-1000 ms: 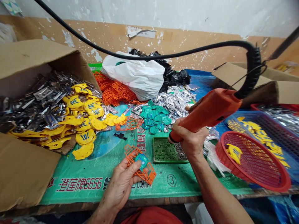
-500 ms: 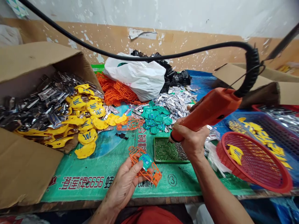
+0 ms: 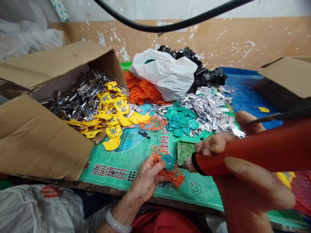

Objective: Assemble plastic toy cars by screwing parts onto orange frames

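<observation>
My left hand (image 3: 148,179) grips an orange plastic lattice frame (image 3: 178,178) just above the green sheet, with the thumb on a teal plastic piece (image 3: 168,161) seated in its middle. My right hand (image 3: 243,171) is wrapped round a red-orange electric screwdriver (image 3: 262,144), blurred and close to the camera. Its dark-collared tip points left and down, to the right of the frame; whether it touches anything I cannot tell. Behind the tip, a green perforated tray (image 3: 186,150) is partly covered by the tool and hand.
Yellow printed parts (image 3: 114,131) spill from a cardboard box (image 3: 48,129) at left. Teal pieces (image 3: 179,119), silvery parts (image 3: 209,106), orange frames (image 3: 143,90) and a white bag (image 3: 165,72) lie behind. A black cable (image 3: 165,28) hangs overhead. Another box (image 3: 289,76) stands at right.
The screwdriver in my right hand has come away from the tray, nearer the camera and towards the frame, now tilted almost level. My left hand still holds the frame. The view has turned left.
</observation>
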Motion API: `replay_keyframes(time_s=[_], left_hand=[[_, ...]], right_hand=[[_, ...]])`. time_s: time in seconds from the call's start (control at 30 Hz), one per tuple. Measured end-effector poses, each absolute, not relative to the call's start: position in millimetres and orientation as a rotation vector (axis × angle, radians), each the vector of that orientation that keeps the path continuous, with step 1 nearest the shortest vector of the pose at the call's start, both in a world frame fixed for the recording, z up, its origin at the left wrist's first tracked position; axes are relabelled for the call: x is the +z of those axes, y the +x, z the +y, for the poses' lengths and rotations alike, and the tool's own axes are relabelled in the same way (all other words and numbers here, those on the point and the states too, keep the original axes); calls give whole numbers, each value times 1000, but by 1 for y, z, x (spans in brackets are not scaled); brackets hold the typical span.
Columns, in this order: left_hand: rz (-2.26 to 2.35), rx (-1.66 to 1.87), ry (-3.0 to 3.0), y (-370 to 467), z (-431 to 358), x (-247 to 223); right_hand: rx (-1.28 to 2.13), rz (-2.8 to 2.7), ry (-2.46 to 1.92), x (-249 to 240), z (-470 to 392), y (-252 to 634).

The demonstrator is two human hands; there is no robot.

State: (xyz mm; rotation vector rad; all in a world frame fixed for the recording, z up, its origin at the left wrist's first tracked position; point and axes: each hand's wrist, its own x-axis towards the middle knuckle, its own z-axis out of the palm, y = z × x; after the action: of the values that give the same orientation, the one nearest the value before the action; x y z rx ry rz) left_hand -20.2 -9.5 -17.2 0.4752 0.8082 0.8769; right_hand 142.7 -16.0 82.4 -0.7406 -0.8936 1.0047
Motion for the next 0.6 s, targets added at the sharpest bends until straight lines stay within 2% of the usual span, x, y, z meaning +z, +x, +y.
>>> replay_keyframes(time_s=[0.6], left_hand=[[756,881,434,-20,-8,-18]], right_hand=[[1095,-874,-713,71,-16,123]])
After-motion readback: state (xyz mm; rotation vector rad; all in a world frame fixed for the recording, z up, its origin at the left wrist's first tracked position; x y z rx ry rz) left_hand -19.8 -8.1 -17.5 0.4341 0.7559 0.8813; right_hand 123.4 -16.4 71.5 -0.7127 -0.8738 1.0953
